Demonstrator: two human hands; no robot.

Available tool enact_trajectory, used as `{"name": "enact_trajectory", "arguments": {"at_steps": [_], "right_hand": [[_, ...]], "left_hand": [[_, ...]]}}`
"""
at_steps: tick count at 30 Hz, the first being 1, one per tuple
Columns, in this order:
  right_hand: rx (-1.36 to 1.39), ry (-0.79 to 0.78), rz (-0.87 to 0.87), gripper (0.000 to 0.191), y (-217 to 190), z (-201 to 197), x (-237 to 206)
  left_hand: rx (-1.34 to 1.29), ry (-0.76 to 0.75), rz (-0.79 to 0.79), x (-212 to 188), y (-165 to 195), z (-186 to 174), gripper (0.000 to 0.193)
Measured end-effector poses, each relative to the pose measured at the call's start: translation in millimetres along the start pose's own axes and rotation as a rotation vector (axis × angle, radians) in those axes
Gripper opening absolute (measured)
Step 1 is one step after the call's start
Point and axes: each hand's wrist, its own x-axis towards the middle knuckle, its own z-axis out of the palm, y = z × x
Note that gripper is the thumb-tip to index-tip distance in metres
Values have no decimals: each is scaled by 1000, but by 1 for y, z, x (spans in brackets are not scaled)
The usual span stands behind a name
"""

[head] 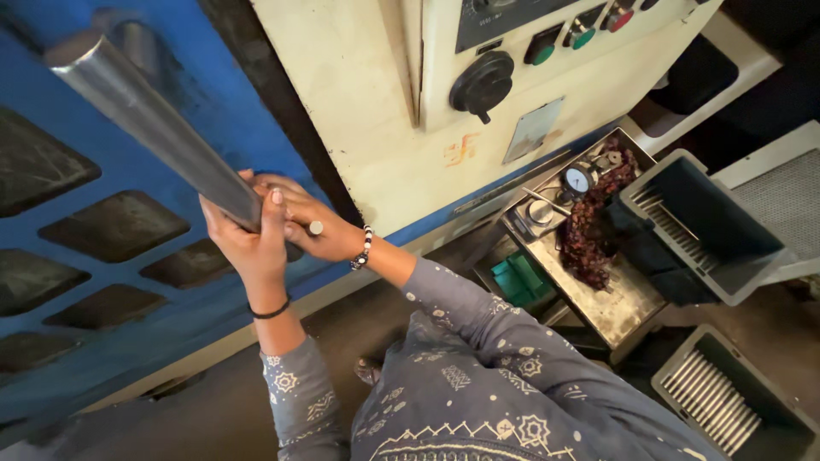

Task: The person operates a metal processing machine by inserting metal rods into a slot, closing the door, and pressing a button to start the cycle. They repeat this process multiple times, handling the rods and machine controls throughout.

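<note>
Both hands, left point(248, 243) and right point(312, 224), have fingers clamped on a steel bar point(149, 124) against the blue machine point(77, 179), beside a cream control panel point(512, 77); the bar's lower end is hidden.

metal tray point(619, 312), reddish swarf heap point(591, 230), dial gauge point(578, 179), small parts

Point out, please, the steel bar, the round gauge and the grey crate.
steel bar point(145, 115), head view, middle of its shaft.
round gauge point(578, 179), head view, centre of its white dial.
grey crate point(716, 224), head view, its dark inner wall.
</note>
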Motion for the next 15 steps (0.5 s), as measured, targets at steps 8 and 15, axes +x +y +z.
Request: {"name": "enact_trajectory", "arguments": {"at_steps": [8,15], "right_hand": [[-29,-71,12,51,-1,-9,4],[-45,-127,-7,56,-8,-17,11]], "left_hand": [[61,57,10,-1,-2,5,45],[50,102,-19,-2,-5,6,46]]}}
